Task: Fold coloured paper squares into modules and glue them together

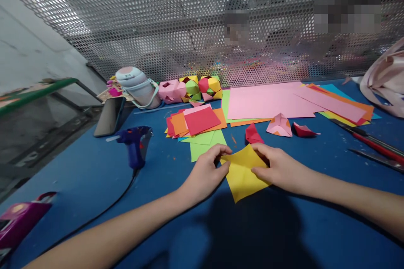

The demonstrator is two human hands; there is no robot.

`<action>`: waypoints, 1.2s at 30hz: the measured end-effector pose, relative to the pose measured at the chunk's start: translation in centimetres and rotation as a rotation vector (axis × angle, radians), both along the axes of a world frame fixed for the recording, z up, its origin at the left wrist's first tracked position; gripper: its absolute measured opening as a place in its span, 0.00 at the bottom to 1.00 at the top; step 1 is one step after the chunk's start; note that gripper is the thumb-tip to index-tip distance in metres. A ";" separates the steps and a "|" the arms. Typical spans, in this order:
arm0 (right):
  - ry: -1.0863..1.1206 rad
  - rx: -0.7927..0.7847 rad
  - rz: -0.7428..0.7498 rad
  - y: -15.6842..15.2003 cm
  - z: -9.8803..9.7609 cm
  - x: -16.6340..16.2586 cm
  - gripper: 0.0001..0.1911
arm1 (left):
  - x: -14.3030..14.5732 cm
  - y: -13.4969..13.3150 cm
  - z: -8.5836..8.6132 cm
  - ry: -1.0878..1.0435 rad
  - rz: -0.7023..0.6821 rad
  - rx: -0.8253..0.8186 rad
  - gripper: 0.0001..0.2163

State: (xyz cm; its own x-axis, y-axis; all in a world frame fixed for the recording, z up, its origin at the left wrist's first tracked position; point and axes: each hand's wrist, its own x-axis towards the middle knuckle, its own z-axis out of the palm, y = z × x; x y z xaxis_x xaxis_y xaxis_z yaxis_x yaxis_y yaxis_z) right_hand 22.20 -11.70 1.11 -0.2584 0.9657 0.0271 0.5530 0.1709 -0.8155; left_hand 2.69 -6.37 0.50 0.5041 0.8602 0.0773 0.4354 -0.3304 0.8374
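Observation:
A square sheet of yellow paper (244, 176) is held up just over the blue table, tilted, with faint creases across it. My left hand (210, 168) pinches its left corner between thumb and fingers. At its right side my right hand (276, 166) grips the edge in the same way, thumb on top. Just beyond the sheet lie a folded red paper piece (253, 133), a folded pink piece with orange corners (279, 126) and a small dark red folded piece (304, 130). Left of them is a stack of coloured paper squares (202, 119) with green sheets under it.
A blue glue gun (134, 145) with its cord, a phone (110, 116) and a flask (139, 86) stand at left. Folded paper balls (191, 89) and large pink sheets (271, 101) line the back by a perforated metal screen. Cutting tools (375, 141) lie right.

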 end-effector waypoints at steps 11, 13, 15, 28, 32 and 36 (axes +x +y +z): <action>-0.270 0.245 0.116 -0.4 -1.5 -0.5 0.24 | -0.2 0.2 -0.5 0.077 -0.082 0.117 0.12; -0.359 0.309 0.162 -0.5 -1.5 -0.5 0.23 | -0.2 0.2 -0.4 0.080 -0.085 0.108 0.11; -0.469 0.412 0.212 -0.6 -1.4 -0.6 0.20 | -0.2 0.2 -0.3 0.080 -0.083 0.099 0.11; -0.542 0.671 0.177 -0.7 -1.9 -0.5 0.16 | -0.3 0.3 -0.6 0.046 -0.082 0.132 0.13; -0.543 0.607 0.228 -0.5 -2.0 -0.6 0.23 | -0.3 0.0 -0.6 0.084 -0.152 0.247 0.14; -0.596 0.632 0.259 -0.5 -1.5 -0.8 0.23 | -0.5 0.0 -0.7 0.137 -0.259 0.359 0.13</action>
State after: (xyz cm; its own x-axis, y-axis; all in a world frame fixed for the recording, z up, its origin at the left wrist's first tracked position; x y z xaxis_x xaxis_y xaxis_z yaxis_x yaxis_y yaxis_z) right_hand 21.43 -12.21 -0.40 -0.6061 0.7261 0.3247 0.7358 0.6669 -0.1179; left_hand 2.20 -6.42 -0.15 0.7253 0.6351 0.2655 0.3984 -0.7019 0.5905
